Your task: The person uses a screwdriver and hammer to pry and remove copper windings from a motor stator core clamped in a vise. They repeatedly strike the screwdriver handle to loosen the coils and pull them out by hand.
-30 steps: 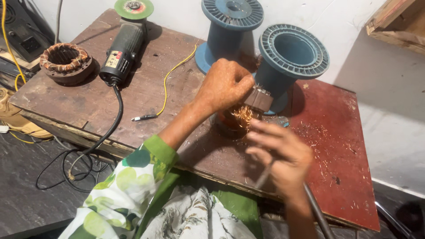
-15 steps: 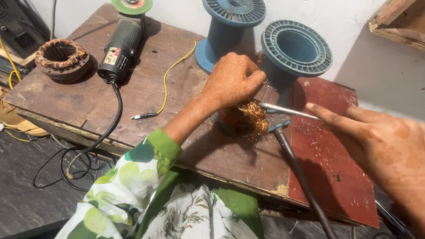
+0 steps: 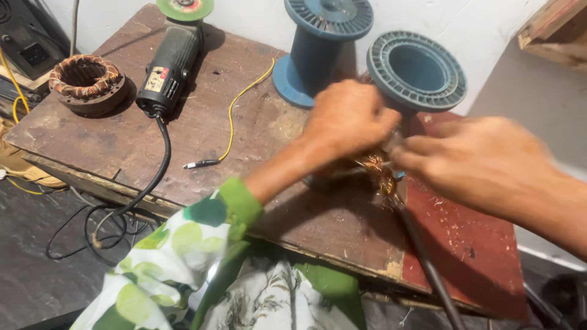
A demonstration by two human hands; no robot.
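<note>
My left hand (image 3: 351, 119) is clamped over a copper-wound motor part (image 3: 376, 172) standing on the wooden table (image 3: 202, 128). From the right, my right hand (image 3: 483, 159) reaches in with its fingertips bunched at the top of the copper winding. It is motion-blurred, so its grip is unclear. A long dark metal rod (image 3: 428, 266) runs from under the winding down past the table's front edge. Most of the wound part is hidden by my left hand.
Two blue plastic spools (image 3: 321, 52) (image 3: 416, 73) stand behind the hands. An angle grinder (image 3: 168, 64) with a green disc and a black cord lies at the back left, with a wound stator (image 3: 85, 82) further left. A yellow wire (image 3: 235, 116) crosses the table.
My right hand, which was flung out open to the right half a second ago, has come back in to the winding. My left hand stays on the part.
</note>
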